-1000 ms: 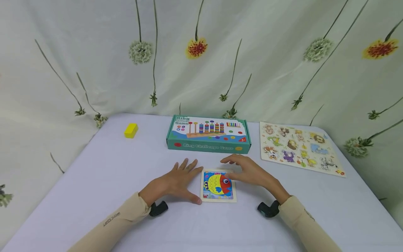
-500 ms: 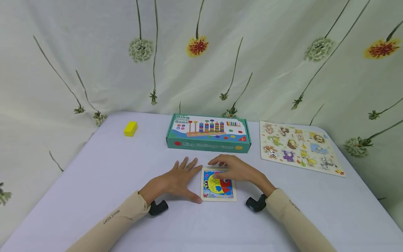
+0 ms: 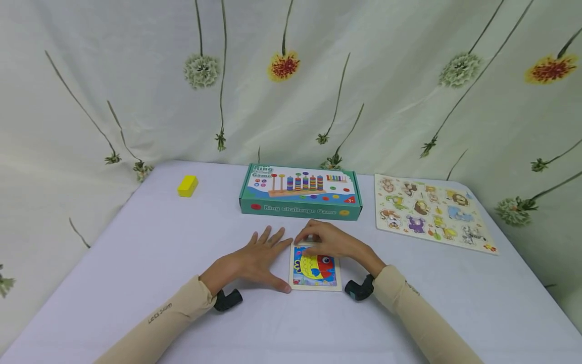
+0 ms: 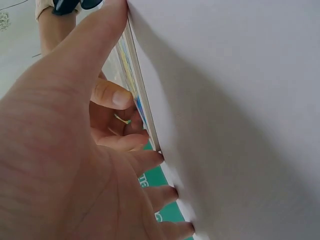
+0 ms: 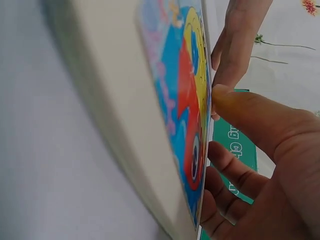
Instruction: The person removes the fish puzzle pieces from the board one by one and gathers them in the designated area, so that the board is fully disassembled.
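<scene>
A small square jigsaw puzzle [image 3: 313,279] with a red and yellow fish in a pale frame lies on the table. My left hand [image 3: 256,264] rests spread on the cloth at its left side, thumb at the near-left corner and index finger at the far-left one. Over the puzzle's far part, my right hand [image 3: 329,240] reaches in from the right. In the right wrist view its thumb [image 5: 237,102] touches the picture, while the bent fingers are at the far edge. Space shows between thumb and fingers, with nothing visibly held there.
Behind the puzzle lies a green Ring Challenge Game box [image 3: 300,208]. A yellow block [image 3: 187,186] sits at the back left, and a board with animal pictures [image 3: 427,215] lies at the back right. A flowered curtain [image 3: 254,116] hangs behind the table.
My right hand has moved left across the puzzle, from its right side to near the far-left corner. The left hand has stayed in place.
</scene>
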Demonstrator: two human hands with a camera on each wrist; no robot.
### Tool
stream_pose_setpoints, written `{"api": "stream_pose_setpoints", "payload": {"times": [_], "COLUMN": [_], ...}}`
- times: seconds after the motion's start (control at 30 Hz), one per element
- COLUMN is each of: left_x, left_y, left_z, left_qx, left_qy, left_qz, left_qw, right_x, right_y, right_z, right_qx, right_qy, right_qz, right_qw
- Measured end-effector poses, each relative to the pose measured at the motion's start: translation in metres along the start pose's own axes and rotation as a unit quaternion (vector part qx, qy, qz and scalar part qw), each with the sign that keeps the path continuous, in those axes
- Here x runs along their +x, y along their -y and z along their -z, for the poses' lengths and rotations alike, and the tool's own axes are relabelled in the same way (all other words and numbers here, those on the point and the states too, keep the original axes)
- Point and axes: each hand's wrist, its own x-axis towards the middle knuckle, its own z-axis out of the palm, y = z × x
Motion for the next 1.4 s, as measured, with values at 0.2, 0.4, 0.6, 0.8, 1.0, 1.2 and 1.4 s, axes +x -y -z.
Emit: {"api": "stream_pose_setpoints", "payload": {"times": [0.2, 0.4, 0.6, 0.8, 1.0, 1.2, 1.4], "left_x": [-0.0005, -0.0008, -0.0005, 0.0005, 0.0011, 0.0013, 0.0012], "left_y": [-0.0011, -0.0006, -0.0002, 0.0003, 0.0003, 0.0, 0.0001], "left_z": [0.0014, 0.0006, 0.0001, -0.001, -0.0013, -0.0011, -0.0013], "left_qx": [0.003, 0.0, 0.005, 0.005, 0.006, 0.008, 0.009], "left_qy": [0.002, 0.0, -0.003, -0.004, -0.004, -0.003, -0.003], "left_qz": [0.003, 0.0, 0.001, 0.001, 0.002, 0.005, 0.005], "left_qw": [1.0, 1.0, 1.0, 1.0, 1.0, 1.0, 0.9999], "right_x": [0.0014, 0.002, 0.0031, 0.0036, 0.0039, 0.0038, 0.0038], "right_y": [-0.001, -0.0018, -0.002, -0.0036, -0.0042, -0.0036, -0.0028], "right_z": [-0.0011, -0.0017, -0.0022, -0.0032, -0.004, -0.0041, -0.0038], "right_qx": [-0.004, -0.006, -0.004, -0.002, 0.005, 0.01, 0.009], "right_qy": [-0.002, 0.003, 0.007, 0.009, 0.012, 0.015, 0.016], "right_qz": [-0.004, -0.008, -0.012, -0.016, -0.019, -0.016, -0.016], "right_qw": [1.0, 0.9999, 0.9999, 0.9998, 0.9997, 0.9997, 0.9997]}}
